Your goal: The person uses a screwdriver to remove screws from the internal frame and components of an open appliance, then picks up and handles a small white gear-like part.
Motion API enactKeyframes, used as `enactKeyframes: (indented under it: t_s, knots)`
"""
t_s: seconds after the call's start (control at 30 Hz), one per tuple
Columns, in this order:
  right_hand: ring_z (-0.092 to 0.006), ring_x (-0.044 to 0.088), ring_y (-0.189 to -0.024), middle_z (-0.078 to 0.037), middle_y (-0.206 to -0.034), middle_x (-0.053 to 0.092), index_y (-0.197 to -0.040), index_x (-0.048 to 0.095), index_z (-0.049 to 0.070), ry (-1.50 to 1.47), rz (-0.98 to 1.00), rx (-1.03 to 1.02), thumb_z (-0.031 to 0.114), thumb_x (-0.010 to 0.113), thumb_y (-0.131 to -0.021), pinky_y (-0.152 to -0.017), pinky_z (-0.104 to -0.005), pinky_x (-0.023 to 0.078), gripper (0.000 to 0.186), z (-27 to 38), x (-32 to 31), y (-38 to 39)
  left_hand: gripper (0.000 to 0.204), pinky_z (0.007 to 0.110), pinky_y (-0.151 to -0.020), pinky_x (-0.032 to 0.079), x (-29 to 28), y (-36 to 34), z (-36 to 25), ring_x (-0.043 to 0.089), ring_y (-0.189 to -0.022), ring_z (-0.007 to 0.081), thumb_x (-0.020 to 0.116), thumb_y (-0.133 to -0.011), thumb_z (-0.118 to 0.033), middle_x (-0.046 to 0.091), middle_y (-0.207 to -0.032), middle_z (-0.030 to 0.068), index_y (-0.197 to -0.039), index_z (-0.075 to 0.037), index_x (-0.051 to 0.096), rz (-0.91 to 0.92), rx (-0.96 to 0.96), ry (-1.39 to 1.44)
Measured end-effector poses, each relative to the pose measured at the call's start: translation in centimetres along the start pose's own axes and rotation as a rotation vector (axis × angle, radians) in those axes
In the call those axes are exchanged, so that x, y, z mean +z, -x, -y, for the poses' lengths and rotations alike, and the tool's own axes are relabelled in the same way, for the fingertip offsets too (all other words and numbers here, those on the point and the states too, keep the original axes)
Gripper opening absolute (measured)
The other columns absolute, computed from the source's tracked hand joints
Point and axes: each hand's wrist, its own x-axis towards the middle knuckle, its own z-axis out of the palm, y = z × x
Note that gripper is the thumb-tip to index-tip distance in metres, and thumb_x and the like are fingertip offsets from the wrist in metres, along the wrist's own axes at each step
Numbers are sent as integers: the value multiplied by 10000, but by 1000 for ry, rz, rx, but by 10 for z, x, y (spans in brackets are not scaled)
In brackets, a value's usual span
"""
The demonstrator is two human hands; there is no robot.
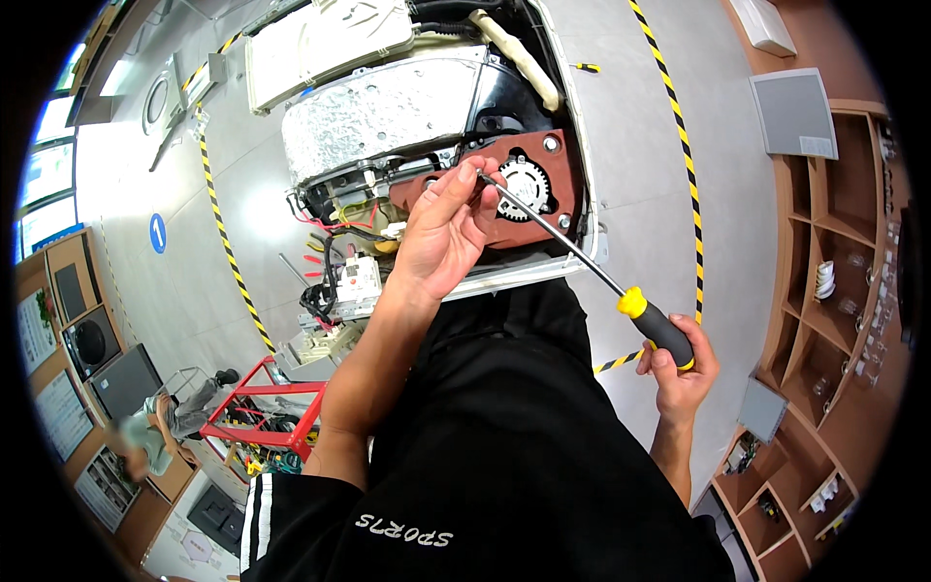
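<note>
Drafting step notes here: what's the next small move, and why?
Probably ease the screwdriver tip down toward the opened machine, the left hand guiding it. The right hand grips the handle, the left fingertips are at the tip, and the machine's insides lie exposed in front. Whether a screw sits there is too small to tell.

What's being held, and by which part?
The right hand holds a long black-and-yellow screwdriver by its handle. The left hand is at the metal tip; its hold there is unclear.
</note>
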Motion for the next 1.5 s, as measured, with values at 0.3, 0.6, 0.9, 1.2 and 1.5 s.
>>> enactKeyframes:
  t_s: [0.3,0.6,0.9,1.2,1.5]
  knots:
    - [-167,655,-605,-133,-808,658,-1122,604,-51,274,19,-249,59,757,-770,-573,-253,517,400,-13,-3,1,211,240,-833,584,-8,0,6,654,-939,151,579,-983,-153,651,-1056,89,-1104,11,634,-29,3,-92]
    - [-203,662,-563,-199,-797,682,-1218,549,-70,-194,84,409,185,643,-887,-469,-257,467,428,12,6,-5,216,262,-810,570,-9,5,11,633,-914,150,575,-991,-212,646,-1048,83,-1107,-38,628,-16,-3,-141]
    - [-185,648,-578,-191,-839,682,-1240,533,-72,-219,133,479,84,658,-856,-492,-245,471,433,12,20,-6,255,256,-815,552,-12,12,17,619,-970,143,577,-992,-225,650,-1065,58,-1168,-45,608,-161,48,-128]
    - [-182,599,-553,-193,-849,638,-1283,510,-49,-389,18,386,91,665,-850,-503,-266,481,480,-13,29,-4,330,331,-921,526,8,20,5,600,-1121,228,538,-1009,-219,604,-1213,139,-1249,8,542,-76,66,-240]
    - [-164,551,-548,-173,-846,601,-1312,486,-16,-421,-103,273,181,681,-873,-482,-244,460,519,-16,11,-2,438,384,-941,473,-34,-7,-134,617,-1073,297,686,-897,-264,645,-1172,186,-1219,18,596,-536,801,-1765]
